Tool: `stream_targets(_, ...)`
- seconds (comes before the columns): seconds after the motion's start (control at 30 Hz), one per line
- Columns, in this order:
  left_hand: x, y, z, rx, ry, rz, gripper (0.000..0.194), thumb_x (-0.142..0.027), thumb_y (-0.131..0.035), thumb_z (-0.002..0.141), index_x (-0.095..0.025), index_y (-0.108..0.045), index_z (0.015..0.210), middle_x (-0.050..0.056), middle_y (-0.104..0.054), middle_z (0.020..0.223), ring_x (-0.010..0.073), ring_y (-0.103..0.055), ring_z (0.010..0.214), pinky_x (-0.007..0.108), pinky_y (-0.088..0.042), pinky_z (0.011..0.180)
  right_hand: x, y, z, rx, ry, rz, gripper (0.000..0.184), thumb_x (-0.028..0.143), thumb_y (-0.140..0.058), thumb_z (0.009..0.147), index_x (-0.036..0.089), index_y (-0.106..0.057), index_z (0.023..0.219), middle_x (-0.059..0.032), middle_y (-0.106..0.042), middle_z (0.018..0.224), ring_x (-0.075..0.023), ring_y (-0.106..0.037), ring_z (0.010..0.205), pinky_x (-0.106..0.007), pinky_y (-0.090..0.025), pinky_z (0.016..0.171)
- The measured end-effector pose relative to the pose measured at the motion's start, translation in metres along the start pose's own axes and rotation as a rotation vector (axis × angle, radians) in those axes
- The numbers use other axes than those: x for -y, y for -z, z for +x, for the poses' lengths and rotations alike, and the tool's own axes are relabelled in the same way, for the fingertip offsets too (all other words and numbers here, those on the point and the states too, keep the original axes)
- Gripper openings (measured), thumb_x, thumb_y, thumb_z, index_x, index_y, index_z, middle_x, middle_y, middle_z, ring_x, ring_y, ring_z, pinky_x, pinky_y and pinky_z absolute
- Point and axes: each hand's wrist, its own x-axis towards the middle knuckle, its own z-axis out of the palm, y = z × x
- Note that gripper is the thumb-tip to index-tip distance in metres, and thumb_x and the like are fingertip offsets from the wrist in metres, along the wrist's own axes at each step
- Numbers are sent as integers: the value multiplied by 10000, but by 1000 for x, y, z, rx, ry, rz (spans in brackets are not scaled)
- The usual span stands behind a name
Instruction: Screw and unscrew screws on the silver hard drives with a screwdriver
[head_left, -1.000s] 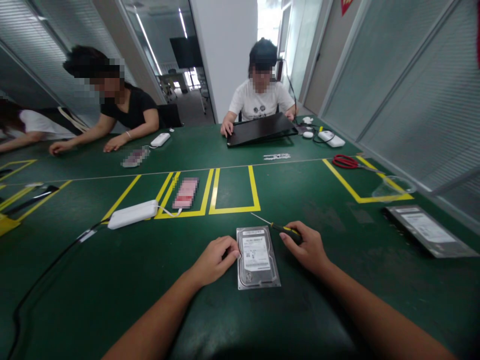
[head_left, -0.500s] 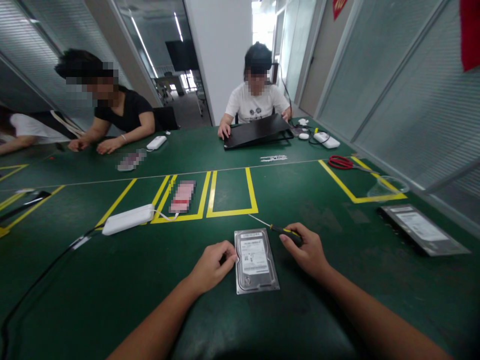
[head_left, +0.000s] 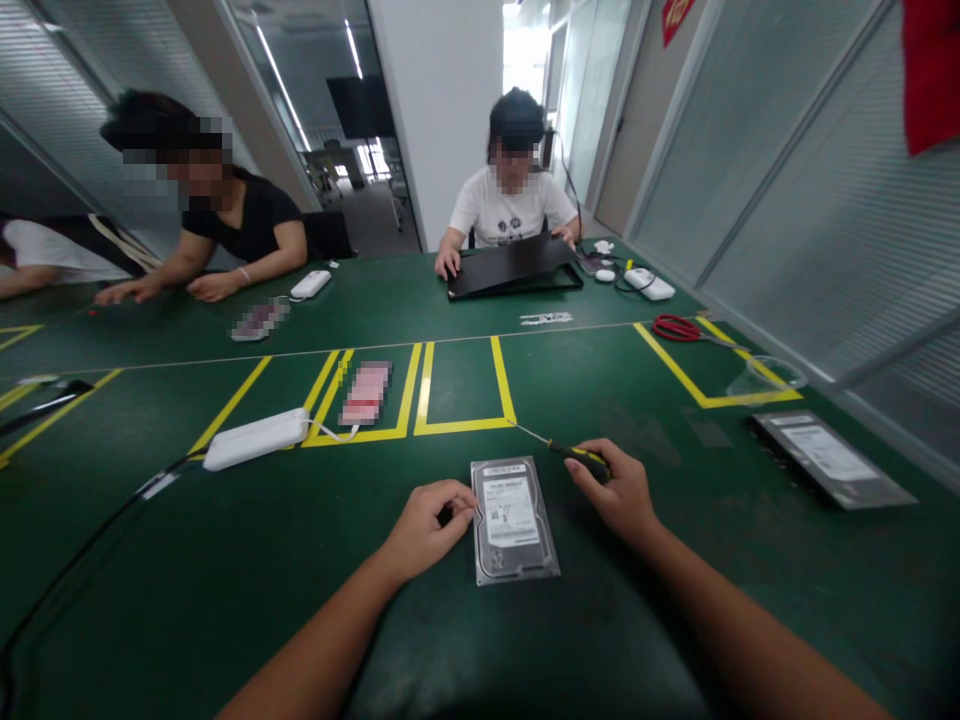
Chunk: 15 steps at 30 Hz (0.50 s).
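A silver hard drive [head_left: 514, 525] with a white label lies flat on the green table in front of me. My left hand [head_left: 439, 520] is closed, its thumb and fingertips at the drive's left edge. To the right of the drive, my right hand [head_left: 611, 480] grips a screwdriver [head_left: 592, 461] by its black and yellow handle. Its thin metal shaft points to the far left, above the table and apart from the drive. Further right sits a second hard drive [head_left: 832, 460], also labelled.
A white power bank [head_left: 255, 440] with a black cable lies left, joined to a pink-screened phone [head_left: 366, 392]. Red-handled scissors [head_left: 676, 328] and a clear plastic bowl-like piece [head_left: 765, 376] are at right. Across the table, a person holds a black panel [head_left: 514, 268]; another person sits left.
My right hand has shifted slightly right with the screwdriver, away from the hard drive. My left hand stays at the drive's edge. The person opposite has tilted the black panel differently.
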Motion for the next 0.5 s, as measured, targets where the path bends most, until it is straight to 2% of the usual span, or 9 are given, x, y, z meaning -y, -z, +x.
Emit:
stream_targets(0.13,4,1,-1,15,-11,42,191,-277,-572,913,-200,-741,955,47,-690,846,156,-623,764,264,-455,714,12,9,5,-52,2,13,259,437,-651,815,190,-674,891,-46,-706,808,-182,-639,718,-304,-480,677)
stream_targets(0.27,4,0,-5,9,8,41,191,-293,-587,915,-205,-749,964,50,-709,878,161,-641,785,266,-463,725,38,17,9,-98,8,106,262,425,-687,790,187,-681,899,-59,-718,863,-193,-650,763,-318,-489,702)
stream_targets(0.37,1,-3,-8,-36,24,51,185,-293,-583,918,-203,-739,958,44,-714,885,165,-647,803,267,-462,732,59,20,11,-85,16,236,256,419,-650,828,182,-668,923,-55,-698,865,-176,-630,754,-300,-479,674)
stream_targets(0.5,-1,-9,-10,-99,60,74,199,-304,-546,933,-189,-701,884,23,-706,849,159,-637,787,263,-446,728,81,19,15,-40,98,345,248,419,-580,883,185,-632,947,-39,-650,845,-153,-590,751,-290,-464,683)
